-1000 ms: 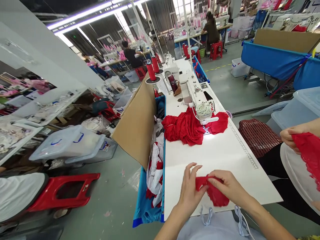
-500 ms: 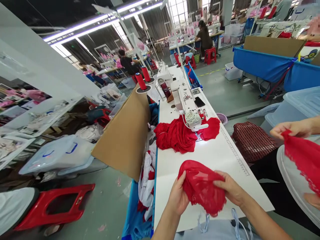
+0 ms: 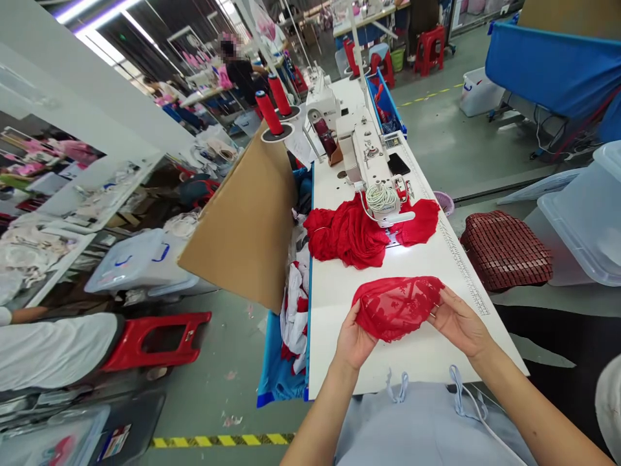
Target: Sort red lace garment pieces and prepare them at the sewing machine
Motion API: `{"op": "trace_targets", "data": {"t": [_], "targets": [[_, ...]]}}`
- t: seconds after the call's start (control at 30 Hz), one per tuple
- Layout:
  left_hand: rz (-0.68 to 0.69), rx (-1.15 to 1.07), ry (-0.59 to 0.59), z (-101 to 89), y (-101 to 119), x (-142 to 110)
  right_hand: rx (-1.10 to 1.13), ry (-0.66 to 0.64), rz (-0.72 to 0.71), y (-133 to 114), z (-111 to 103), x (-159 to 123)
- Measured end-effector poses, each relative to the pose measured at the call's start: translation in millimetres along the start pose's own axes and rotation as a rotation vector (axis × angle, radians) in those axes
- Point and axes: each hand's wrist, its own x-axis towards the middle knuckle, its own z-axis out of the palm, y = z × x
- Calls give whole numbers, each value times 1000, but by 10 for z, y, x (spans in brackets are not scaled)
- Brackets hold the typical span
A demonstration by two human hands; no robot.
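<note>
A red lace piece (image 3: 396, 305) is stretched flat between my two hands over the white sewing table (image 3: 339, 294). My left hand (image 3: 354, 340) pinches its left edge and my right hand (image 3: 458, 321) grips its right end, fingers closed on the fabric. Beyond it lies a heap of red fabric (image 3: 350, 232) at the foot of the white sewing machine (image 3: 376, 171), with a further red piece (image 3: 422, 220) to the machine's right.
A cardboard sheet (image 3: 245, 230) stands along the table's left edge above a blue bin of red and white cloth (image 3: 295, 320). Red thread cones (image 3: 270, 111) sit behind. A woven seat cushion (image 3: 504, 249), clear plastic tubs (image 3: 587, 217) and a red stool (image 3: 155, 340) are around.
The lace piece went from bunched between my hands to spread wide and flat. The other person's hands holding red lace at the right are gone from view.
</note>
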Motion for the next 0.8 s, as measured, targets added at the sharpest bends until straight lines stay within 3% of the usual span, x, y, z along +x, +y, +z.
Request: {"op": "trace_targets", "data": {"t": [0.13,0.23,0.33,0.4,0.57,0.8], "targets": [[18,102,-66,-103,-19,-89,-37,-9,34,-31,27,-55],[-77,391,-262,-128,46,-182,-110,1,42,-65,37,-110],[-177,715,-502,-7,141,-236,-128,-3,42,-105,89,-176],[-147,844,-565,137,163,-235,-131,-19,50,-129,150,-220],[39,922,-441,434,66,-172,-208,-17,6,-174,292,-307],[88,960,-385,501,73,-190,-403,119,-188,-176,307,-358]]}}
